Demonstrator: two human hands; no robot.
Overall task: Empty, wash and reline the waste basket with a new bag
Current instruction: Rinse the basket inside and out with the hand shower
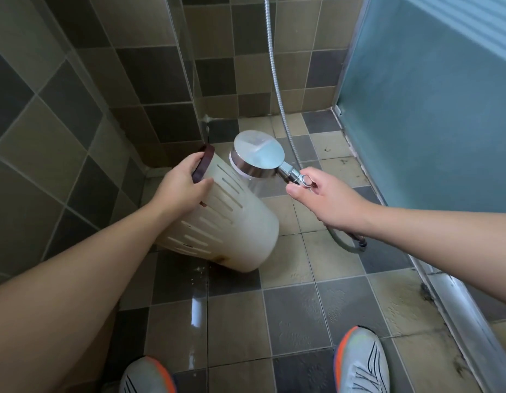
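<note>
A cream plastic waste basket [240,222] with slotted sides and a dark brown rim is tilted, mouth facing away to the upper left, its base toward me. My left hand [183,184] grips the brown rim, fingers curled over its edge. My right hand [322,194] holds the chrome handle of a round shower head [256,154], which hovers face down just above the basket's side. Its metal hose [277,80] runs up the wall and loops below my right wrist.
Tiled walls meet in the corner at the left and back. A frosted blue glass panel [427,109] with a metal floor track [456,302] bounds the right. The tiled floor [291,316] is wet. My two shoes [362,361] stand at the bottom.
</note>
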